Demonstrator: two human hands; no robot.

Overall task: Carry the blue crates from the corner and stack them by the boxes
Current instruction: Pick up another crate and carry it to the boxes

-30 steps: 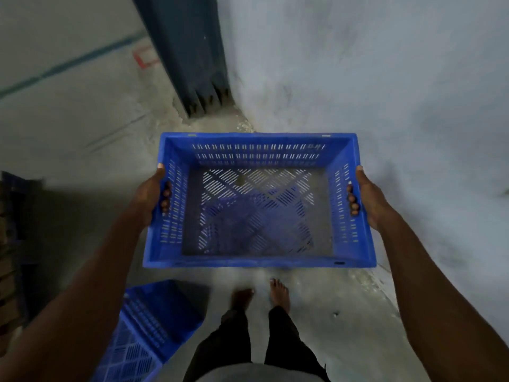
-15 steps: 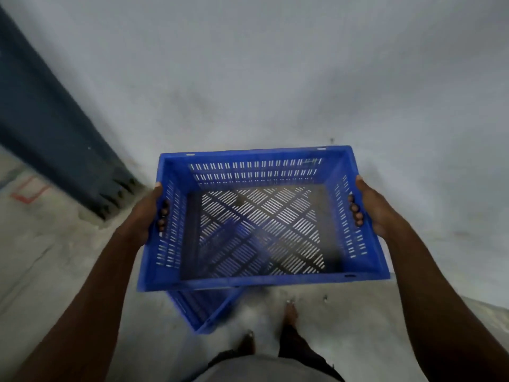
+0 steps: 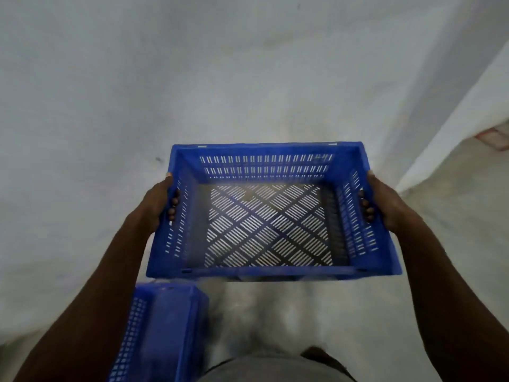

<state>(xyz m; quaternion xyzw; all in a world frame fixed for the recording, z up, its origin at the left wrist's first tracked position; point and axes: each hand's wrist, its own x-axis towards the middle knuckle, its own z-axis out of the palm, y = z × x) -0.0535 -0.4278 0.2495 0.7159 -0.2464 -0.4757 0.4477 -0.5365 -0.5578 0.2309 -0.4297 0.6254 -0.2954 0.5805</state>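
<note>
An empty blue slotted crate (image 3: 264, 161) hangs level in front of me, carried between both hands above the floor. My left hand (image 3: 159, 202) grips its left wall, fingers hooked through the handle slot. On the opposite wall my right hand (image 3: 382, 199) grips the same way. A second blue crate (image 3: 162, 334) stands on the floor below my left forearm, partly hidden by the arm.
A pale grey wall (image 3: 192, 78) fills the view ahead and to the left. At the right a wall corner (image 3: 451, 125) ends, with concrete floor (image 3: 454, 230) and a reddish mark (image 3: 493, 139) beyond it.
My view has swung right: the dark pillar left the frame, the wall corner came in at the right, and the crate on the floor shifted to the lower left. Both hands keep their hold.
</note>
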